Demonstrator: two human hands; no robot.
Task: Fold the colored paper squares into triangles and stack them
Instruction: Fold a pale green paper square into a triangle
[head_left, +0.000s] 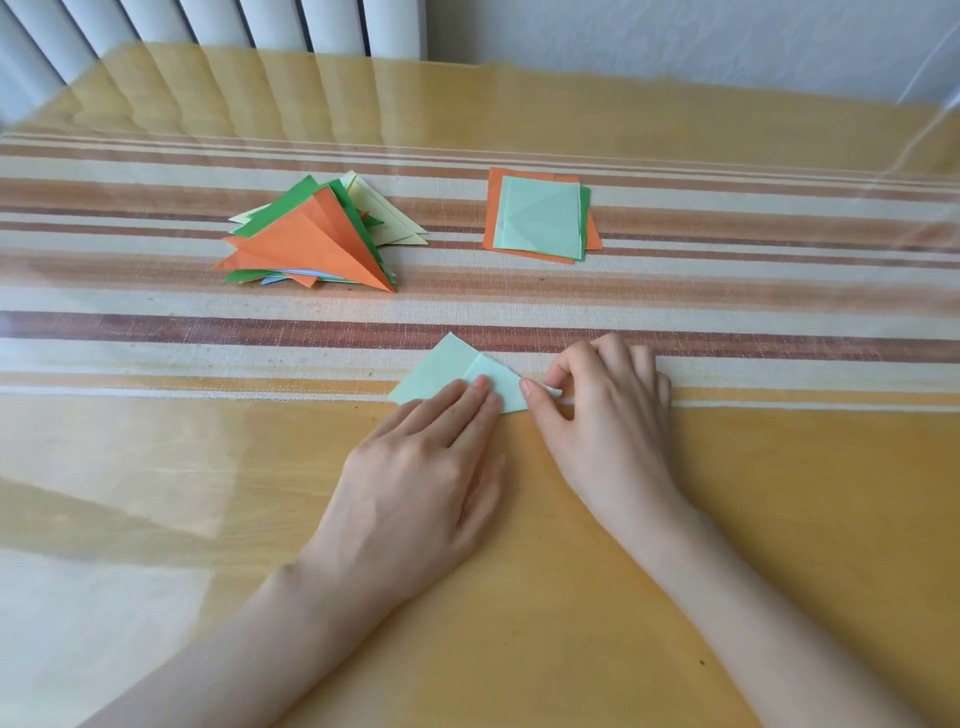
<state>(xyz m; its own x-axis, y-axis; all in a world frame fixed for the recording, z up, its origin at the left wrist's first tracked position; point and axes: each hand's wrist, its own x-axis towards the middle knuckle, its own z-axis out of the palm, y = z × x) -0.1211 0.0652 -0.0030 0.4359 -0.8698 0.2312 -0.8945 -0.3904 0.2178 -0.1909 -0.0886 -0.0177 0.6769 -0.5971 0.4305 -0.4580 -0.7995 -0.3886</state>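
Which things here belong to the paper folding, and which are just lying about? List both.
Job: light green sheet, pressed by the left hand and pinched by the right hand; pile of folded triangles; stack of unfolded squares.
Lying about: striped tablecloth; white slats at the back.

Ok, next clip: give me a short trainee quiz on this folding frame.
1. True or false: the left hand presses flat on the paper.
2. What does the right hand do? A) hangs idle B) pinches the paper's corner C) makes an empty fist
3. Fill in: the top piece of the triangle pile is ____.
Key: 1 true; 2 B; 3 orange.
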